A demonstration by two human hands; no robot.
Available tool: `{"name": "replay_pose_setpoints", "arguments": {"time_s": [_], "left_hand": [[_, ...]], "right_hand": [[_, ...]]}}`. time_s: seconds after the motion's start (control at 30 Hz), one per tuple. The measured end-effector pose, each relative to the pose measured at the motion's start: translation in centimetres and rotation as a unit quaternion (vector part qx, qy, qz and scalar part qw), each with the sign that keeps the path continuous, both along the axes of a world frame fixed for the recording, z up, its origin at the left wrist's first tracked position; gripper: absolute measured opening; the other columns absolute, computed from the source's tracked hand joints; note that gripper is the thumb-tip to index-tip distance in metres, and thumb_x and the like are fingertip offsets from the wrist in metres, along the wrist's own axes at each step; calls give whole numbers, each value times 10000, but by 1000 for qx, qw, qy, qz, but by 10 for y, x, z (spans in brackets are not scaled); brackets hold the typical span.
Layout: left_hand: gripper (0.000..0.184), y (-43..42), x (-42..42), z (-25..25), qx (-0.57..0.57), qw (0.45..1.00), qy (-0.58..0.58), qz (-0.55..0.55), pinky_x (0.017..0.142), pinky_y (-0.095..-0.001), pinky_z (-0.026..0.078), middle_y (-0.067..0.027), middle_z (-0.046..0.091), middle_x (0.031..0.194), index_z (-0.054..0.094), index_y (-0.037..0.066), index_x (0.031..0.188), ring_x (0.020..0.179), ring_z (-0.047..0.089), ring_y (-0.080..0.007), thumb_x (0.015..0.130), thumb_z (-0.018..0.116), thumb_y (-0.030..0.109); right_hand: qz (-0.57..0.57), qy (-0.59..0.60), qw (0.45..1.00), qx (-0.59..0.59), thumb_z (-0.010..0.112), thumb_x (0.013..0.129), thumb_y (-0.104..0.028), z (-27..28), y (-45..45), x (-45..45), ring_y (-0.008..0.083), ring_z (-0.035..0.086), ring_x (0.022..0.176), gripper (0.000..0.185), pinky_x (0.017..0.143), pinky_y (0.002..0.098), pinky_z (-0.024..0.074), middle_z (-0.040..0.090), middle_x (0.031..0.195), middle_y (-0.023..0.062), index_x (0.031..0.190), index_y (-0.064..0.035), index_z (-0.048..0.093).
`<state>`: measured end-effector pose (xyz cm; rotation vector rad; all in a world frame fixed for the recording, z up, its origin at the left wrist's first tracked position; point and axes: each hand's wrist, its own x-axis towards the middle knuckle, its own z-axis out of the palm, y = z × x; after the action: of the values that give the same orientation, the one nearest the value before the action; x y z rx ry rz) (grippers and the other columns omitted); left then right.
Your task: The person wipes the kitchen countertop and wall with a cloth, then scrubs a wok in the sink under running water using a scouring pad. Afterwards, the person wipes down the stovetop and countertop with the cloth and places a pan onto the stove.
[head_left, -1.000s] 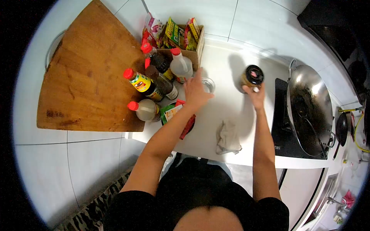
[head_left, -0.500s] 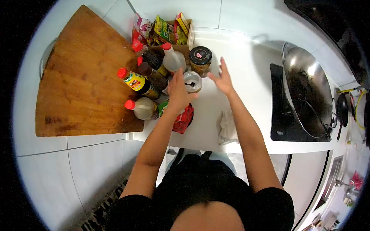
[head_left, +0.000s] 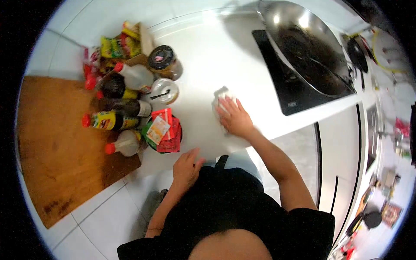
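currently, the right hand (head_left: 235, 118) lies flat, fingers extended, over the crumpled off-white cloth (head_left: 224, 93) on the smooth white countertop (head_left: 203, 56); the left hand (head_left: 186, 168), fingers loosely open, is near its edge. sweeping too far left could tip the clear round jar (head_left: 170, 89).
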<state>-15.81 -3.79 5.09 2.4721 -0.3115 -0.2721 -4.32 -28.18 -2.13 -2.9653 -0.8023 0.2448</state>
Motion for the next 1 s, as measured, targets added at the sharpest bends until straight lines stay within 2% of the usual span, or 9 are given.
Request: {"name": "replay_pose_setpoints", "arguments": {"time_s": [0.13, 0.27, 0.4, 0.5, 0.6, 0.73, 0.8, 0.93, 1.0], "left_hand": [[566, -1, 11, -9, 49, 994, -2, -102, 941, -423, 401, -217, 475, 1236, 442, -3, 1227, 1119, 475, -368, 736, 680, 148], [748, -3, 17, -37, 143, 982, -39, -121, 1019, -435, 330, -261, 362, 1324, 343, -40, 1279, 1211, 380, -411, 652, 722, 113], [858, -4, 16, -60, 146, 983, -18, -108, 1082, -430, 245, -292, 274, 1373, 280, -84, 1295, 1289, 277, -424, 602, 753, 95], [909, -4, 23, -49, 198, 971, 46, -123, 1097, -431, 209, -308, 210, 1398, 255, -94, 1305, 1315, 221, -430, 581, 773, 90], [941, -5, 30, -40, 185, 971, 74, -131, 1099, -439, 201, -315, 177, 1407, 244, -96, 1312, 1316, 204, -444, 566, 787, 89], [966, -1, 29, -47, 184, 972, 46, -135, 1097, -445, 201, -311, 175, 1410, 238, -97, 1313, 1316, 205, -447, 548, 797, 87], [964, -3, 29, -48, 186, 974, 43, -125, 1097, -444, 202, -312, 175, 1410, 245, -100, 1307, 1316, 206, -447, 542, 800, 87], [947, -6, 30, -55, 208, 970, 35, -118, 1092, -443, 214, -313, 183, 1407, 270, -111, 1288, 1316, 211, -444, 531, 803, 85], [935, -4, 26, -72, 234, 965, -1, -115, 1090, -443, 220, -314, 193, 1403, 281, -116, 1280, 1312, 219, -444, 530, 802, 83]], "right_hand": [[-192, -76, 978, -4, 263, 962, -382, -14, -34, 47, 247, 96, 1391, 532, 1120, 433, 104, 99, 1510, 83, 1439, -159, 184], [-275, -42, 960, -30, 311, 937, -430, 5, 18, 35, 295, 108, 1384, 590, 1111, 466, 103, 116, 1500, 133, 1436, -135, 197], [-87, -32, 991, 92, 399, 902, -462, -12, 67, -43, 305, 132, 1376, 658, 1108, 470, 98, 147, 1493, 135, 1436, -133, 200], [11, -28, 998, 55, 379, 913, -444, -3, 39, -73, 290, 115, 1383, 622, 1112, 467, 84, 146, 1497, 111, 1435, -151, 209], [-27, 78, 994, 66, 433, 900, -354, 6, -23, -76, 278, 134, 1381, 577, 1119, 462, 94, 162, 1492, 99, 1412, -149, 262], [-95, -49, 994, 30, 482, 876, -286, -3, -129, -67, 275, 152, 1378, 586, 1118, 468, 115, 175, 1488, 91, 1405, -152, 270], [-121, -32, 991, 49, 516, 848, -254, 4, -147, -51, 286, 176, 1369, 598, 1104, 482, 154, 201, 1478, 103, 1393, -149, 291], [-123, -16, 992, 37, 463, 886, -326, -8, -83, -15, 315, 149, 1374, 614, 1106, 484, 127, 161, 1485, 148, 1411, -89, 250], [-47, -4, 999, 11, 456, 892, -339, 8, -23, 10, 312, 147, 1375, 617, 1105, 479, 132, 166, 1479, 166, 1402, -57, 255]]}}
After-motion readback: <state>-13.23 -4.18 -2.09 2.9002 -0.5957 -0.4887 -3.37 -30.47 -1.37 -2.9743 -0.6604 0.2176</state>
